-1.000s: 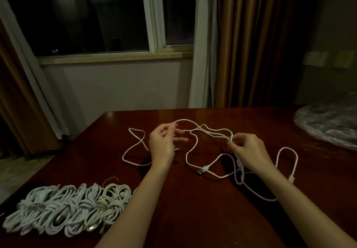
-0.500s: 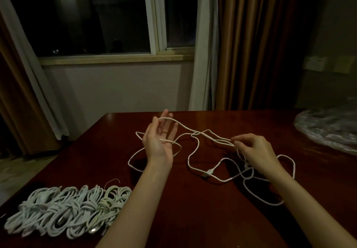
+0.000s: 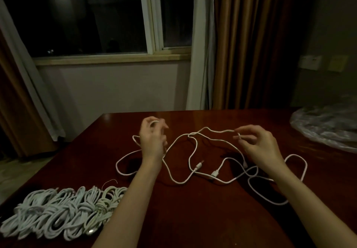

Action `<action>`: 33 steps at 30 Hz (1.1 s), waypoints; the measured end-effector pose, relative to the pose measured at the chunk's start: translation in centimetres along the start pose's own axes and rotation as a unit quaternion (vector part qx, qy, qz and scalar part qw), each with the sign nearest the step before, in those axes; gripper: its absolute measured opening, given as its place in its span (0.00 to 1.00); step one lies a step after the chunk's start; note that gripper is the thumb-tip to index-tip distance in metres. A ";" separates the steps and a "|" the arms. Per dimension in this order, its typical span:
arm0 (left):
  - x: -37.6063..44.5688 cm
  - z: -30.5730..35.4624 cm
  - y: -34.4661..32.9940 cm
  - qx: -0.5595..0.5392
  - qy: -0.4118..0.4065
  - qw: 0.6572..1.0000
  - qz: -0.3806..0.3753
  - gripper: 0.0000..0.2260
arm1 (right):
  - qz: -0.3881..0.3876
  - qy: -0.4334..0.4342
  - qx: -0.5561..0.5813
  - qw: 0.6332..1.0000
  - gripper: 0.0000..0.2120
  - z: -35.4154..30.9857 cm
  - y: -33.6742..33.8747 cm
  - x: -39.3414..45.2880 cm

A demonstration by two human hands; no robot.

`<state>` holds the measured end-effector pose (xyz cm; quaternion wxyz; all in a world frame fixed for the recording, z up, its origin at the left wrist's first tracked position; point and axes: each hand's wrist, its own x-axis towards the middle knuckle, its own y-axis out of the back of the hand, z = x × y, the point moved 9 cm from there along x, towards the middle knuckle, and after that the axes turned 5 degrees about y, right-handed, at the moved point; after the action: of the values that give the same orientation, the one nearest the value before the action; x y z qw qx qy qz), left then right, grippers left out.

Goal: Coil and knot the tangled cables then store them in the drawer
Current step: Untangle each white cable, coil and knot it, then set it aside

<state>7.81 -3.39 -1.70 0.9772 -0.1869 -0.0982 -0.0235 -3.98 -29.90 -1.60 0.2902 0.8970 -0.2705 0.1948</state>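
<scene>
Loose white cables (image 3: 195, 151) sprawl tangled across the middle of the dark red table (image 3: 193, 218), with plug ends lying near the centre. My left hand (image 3: 152, 139) is raised above the table with a loop of cable wound around its curled fingers. My right hand (image 3: 258, 143) pinches the same cable between thumb and fingertips, holding the strand lifted between both hands. More slack loops lie under and to the right of my right forearm.
A row of several coiled, knotted white cables (image 3: 63, 209) lies at the table's near left edge. A crumpled clear plastic bag (image 3: 328, 126) sits at the far right. Window, wall and curtains stand behind the table. No drawer is in view.
My left hand turned from palm-open to curled, winding cable round its fingers. My right hand rose and moved right, lifting the strand; the loose loops shifted on the table.
</scene>
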 end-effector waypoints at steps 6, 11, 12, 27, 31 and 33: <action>-3.3 0.0 -6.0 0.264 -0.120 0.940 -0.179 0.25 | -0.030 0.047 0.135 0.989 0.15 -3.5 -0.6 -0.2; -5.3 0.1 -9.6 0.396 -0.249 0.849 -0.248 0.21 | -0.094 0.081 0.124 0.985 0.11 -5.3 -2.5 -1.1; -5.2 0.1 -9.5 0.398 -0.248 0.850 -0.241 0.19 | -0.089 0.085 0.114 0.986 0.09 -5.3 -2.5 -1.1; 0.4 3.2 1.7 0.048 -0.067 0.990 0.115 0.08 | -0.069 0.001 -0.115 0.991 0.07 -0.4 0.0 0.0; 0.7 2.6 3.7 0.021 -0.058 0.985 0.162 0.09 | -0.051 0.011 -0.143 0.988 0.08 -0.3 0.9 0.5; 0.7 2.2 3.1 0.045 -0.054 0.988 0.136 0.08 | -0.057 0.004 -0.097 0.994 0.06 -0.5 0.8 0.4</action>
<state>8.36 0.31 -0.71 0.9720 -0.1550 -0.1255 0.1241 -4.22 -30.27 -0.64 0.3877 0.8777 -0.2358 0.1541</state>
